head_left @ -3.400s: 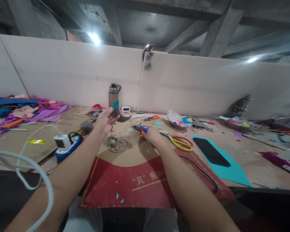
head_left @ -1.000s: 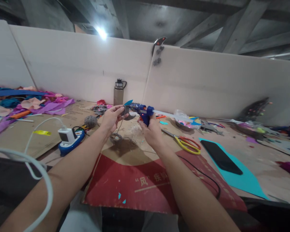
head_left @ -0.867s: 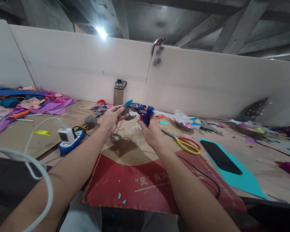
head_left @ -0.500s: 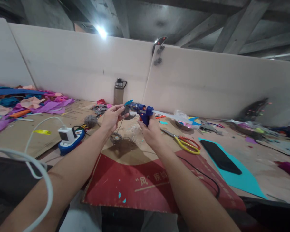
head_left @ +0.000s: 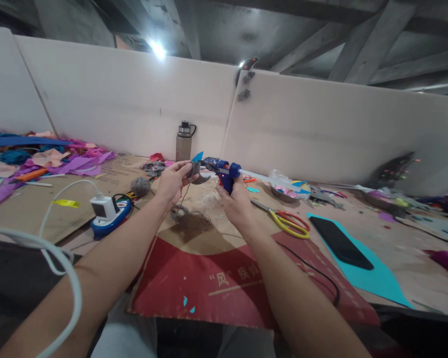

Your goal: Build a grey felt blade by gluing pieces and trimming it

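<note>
My right hand (head_left: pixel 234 198) is wrapped round the grip of a blue glue gun (head_left: pixel 228 171), with a pale glue stick (head_left: pixel 257 175) poking out of its back end. The gun's nozzle points left, close to a small grey curved piece (head_left: pixel 202 179) with a blue pointed tip (head_left: pixel 198 156). That grey piece is pinched between the fingers of my left hand (head_left: pixel 175 180). Grey yarn (head_left: pixel 186 214) hangs below it and lies loosely coiled on the cardboard. Whether the nozzle touches the piece, I cannot tell.
Scissors (head_left: pixel 289 223) with red and yellow handles lie right of my right hand. A black phone (head_left: pixel 339 241) rests on turquoise sheet (head_left: pixel 381 283). Left are a power strip (head_left: pixel 112 219), a grey yarn ball (head_left: pixel 140 186) and colourful scraps (head_left: pixel 48 159). A bottle (head_left: pixel 184 141) stands behind.
My right hand has moved the glue gun slightly to the right, away from the grey piece. The blue tip now stands a little more upright.
</note>
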The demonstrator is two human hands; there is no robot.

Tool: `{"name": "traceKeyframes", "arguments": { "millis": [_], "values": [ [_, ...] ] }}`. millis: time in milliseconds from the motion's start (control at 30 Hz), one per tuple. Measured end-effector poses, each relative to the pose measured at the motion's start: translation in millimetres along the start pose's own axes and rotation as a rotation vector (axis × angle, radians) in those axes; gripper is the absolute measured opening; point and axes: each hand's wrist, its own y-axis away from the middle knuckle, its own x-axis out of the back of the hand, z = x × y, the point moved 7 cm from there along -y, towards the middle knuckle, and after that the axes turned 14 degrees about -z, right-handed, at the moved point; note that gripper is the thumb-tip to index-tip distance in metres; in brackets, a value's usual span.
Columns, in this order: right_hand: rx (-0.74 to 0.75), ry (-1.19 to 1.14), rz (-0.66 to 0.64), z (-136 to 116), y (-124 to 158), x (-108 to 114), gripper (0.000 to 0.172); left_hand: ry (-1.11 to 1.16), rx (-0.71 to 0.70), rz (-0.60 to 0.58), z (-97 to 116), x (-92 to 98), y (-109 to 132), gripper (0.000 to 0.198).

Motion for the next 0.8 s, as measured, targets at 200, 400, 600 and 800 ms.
{"name": "traceKeyframes", "arguments": {
  "millis": [200,400,600,800],
  "values": [
    [0.037,0.002,-0.009,-4.1,0.2,-2.5,0.02,-0.003,-0.001,0.006,2.0,-4.4,2.2,0.007],
    [0.011,-0.01,0.026,1.4,-0.3,0.9,0.021,0.013,0.004,0.014,3.4,-4.4,2.6,0.008],
    [-0.015,-0.023,0.006,2.8,-0.4,0.3,0.022,0.01,-0.016,0.002,3.5,-3.2,1.5,0.009],
    [0.024,-0.022,0.003,-5.0,1.5,-2.5,0.02,-0.003,0.008,0.01,3.1,-4.8,2.5,0.011]
  ]
}}
